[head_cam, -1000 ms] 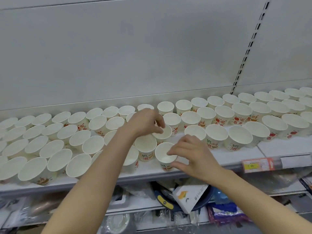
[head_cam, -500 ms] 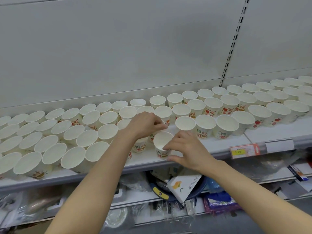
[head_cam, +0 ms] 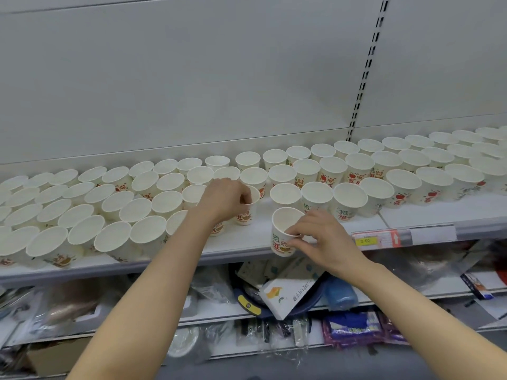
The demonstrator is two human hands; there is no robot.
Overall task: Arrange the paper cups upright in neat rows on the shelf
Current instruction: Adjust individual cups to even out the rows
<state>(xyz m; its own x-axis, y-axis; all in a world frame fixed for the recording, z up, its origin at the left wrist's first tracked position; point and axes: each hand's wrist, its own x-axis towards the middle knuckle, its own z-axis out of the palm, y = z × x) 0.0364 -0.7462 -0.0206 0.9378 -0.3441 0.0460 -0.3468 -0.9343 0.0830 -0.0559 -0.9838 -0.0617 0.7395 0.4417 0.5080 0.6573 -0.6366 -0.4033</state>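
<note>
on a white shelf (head_cam: 411, 215) against a pale back panel (head_cam: 192, 78): dozens of white paper cups (head_cam: 349, 197) standing upright, mouths open, in rough rows running the whole length, many printed with red and green characters and small red fruit.

near the front edge of that shelf, at its middle: left hand (head_cam: 223, 198) reaching in from below, fingers curled round the rim of one printed cup (head_cam: 247, 208), gripping it. cup upright, resting on the shelf, just beside the packed cups to its left.

slightly right of it, at the very front edge of the shelf: right hand (head_cam: 319, 237) pinching a second printed cup (head_cam: 284, 233) at the rim, thumb and fingertips (head_cam: 292, 231) closed on the near side. cup tilted a little toward the camera; whether its base touches the shelf cannot be told.

on the shelf's front strip, right of the right hand: a red and yellow price label (head_cam: 375, 239).

below the shelf: a lower shelf (head_cam: 219, 316) crowded with plastic-wrapped goods, a white carton with an orange and green mark (head_cam: 288, 293), and a blue bundle (head_cam: 341, 293).

bare forearms only, coming up from the bottom corners toward the shelf.
</note>
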